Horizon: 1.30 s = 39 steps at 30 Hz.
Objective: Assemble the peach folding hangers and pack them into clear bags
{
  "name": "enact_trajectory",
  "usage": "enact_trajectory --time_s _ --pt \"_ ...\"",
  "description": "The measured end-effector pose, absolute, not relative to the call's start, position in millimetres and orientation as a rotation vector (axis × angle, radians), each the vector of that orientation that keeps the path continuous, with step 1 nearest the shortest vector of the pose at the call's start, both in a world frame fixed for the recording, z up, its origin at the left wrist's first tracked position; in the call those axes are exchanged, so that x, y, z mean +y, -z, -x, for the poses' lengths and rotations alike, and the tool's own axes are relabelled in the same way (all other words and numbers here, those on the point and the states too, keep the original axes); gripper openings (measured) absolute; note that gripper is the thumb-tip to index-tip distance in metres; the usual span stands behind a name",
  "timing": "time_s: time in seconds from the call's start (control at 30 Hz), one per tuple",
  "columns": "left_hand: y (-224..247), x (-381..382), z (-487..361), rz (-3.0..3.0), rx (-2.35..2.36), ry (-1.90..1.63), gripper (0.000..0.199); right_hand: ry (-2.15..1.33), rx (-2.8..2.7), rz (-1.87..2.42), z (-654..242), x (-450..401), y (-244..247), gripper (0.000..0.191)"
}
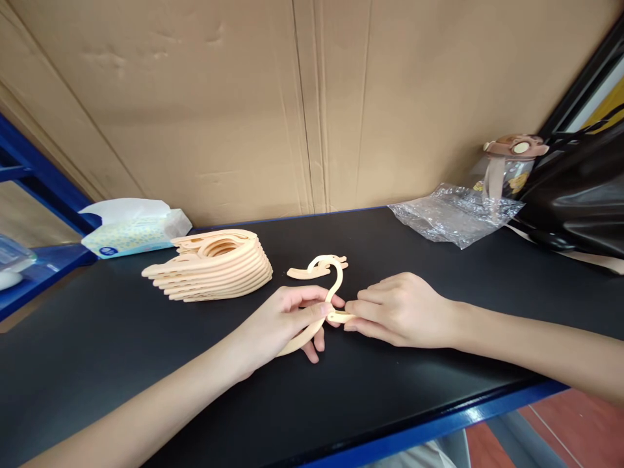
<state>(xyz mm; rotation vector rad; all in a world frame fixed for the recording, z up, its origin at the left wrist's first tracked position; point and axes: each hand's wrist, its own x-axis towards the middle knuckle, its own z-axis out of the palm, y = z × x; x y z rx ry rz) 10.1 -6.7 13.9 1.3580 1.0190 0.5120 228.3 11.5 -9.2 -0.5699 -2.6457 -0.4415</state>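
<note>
Between my two hands is a cream plastic folding hanger [336, 281], its hook pointing up and away from me. My left hand [287, 318] pinches it near the base of the hook, and one curved arm of the hanger runs down beneath that palm. With closed fingers, my right hand [400, 311] grips the other, shorter-looking arm beside the pivot; most of that arm is hidden in the fingers. Just behind the hook, a loose cream hanger piece [308, 272] lies on the table. To the left stands a neat stack of folded cream hangers [214, 266].
On the black table [331, 403], a tissue pack [131, 231] sits at the back left. A crumpled clear plastic bag [453, 214], a drink bottle [514, 166] and a black bag [580, 195] are at the right. Cardboard [219, 110] lines the back.
</note>
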Motion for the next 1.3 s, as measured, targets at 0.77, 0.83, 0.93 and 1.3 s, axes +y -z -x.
enact_trajectory --time_s 0.77,0.83,0.93,1.3 --pt "-10.4 -7.7 -15.5 -1.388 1.03 -0.562 0.046 0.215 -2.723 0.763 -227.8 6.7 6.8 0.04" --pt "-11.1 -8.0 -15.7 -1.391 1.035 -0.557 0.045 0.183 -2.715 0.77 -227.7 6.4 5.8 0.04" --pt "-11.7 -8.2 -16.2 -1.404 1.04 -0.559 0.044 0.116 -2.694 0.779 -227.4 6.7 3.3 0.041" --pt "-11.6 -14.7 -16.3 -1.683 1.082 -0.421 0.029 -0.084 -2.699 0.782 -233.1 16.3 -0.2 0.046"
